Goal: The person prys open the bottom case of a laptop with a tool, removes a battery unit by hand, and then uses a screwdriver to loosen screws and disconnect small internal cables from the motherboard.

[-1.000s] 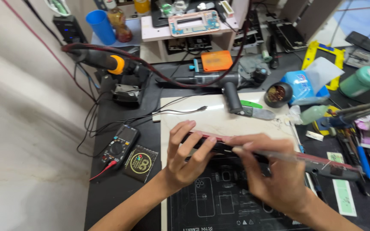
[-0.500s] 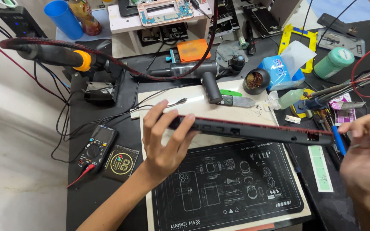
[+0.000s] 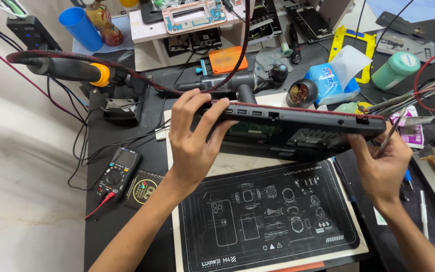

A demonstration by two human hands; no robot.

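A dark laptop (image 3: 298, 123) with a red-edged rim is lifted off the bench and tilted, its opened underside facing me. My left hand (image 3: 193, 141) grips its left end, fingers curled over the top edge. My right hand (image 3: 381, 163) holds the right end from below and also pinches thin metal tweezers (image 3: 396, 128) between its fingers. Under the laptop lies a black repair mat (image 3: 268, 221) printed with white device outlines.
A multimeter (image 3: 117, 171) with red lead lies left of the mat. A hot-air handle (image 3: 71, 70) rests on its stand at left. Behind are a blue cup (image 3: 79, 27), orange box (image 3: 227, 59), wipes packet (image 3: 328, 80), green bottle (image 3: 393, 70) and a shelf of phone parts.
The laptop has been raised from the mat and tipped up toward me. My right hand came back from the right to hold its right end.
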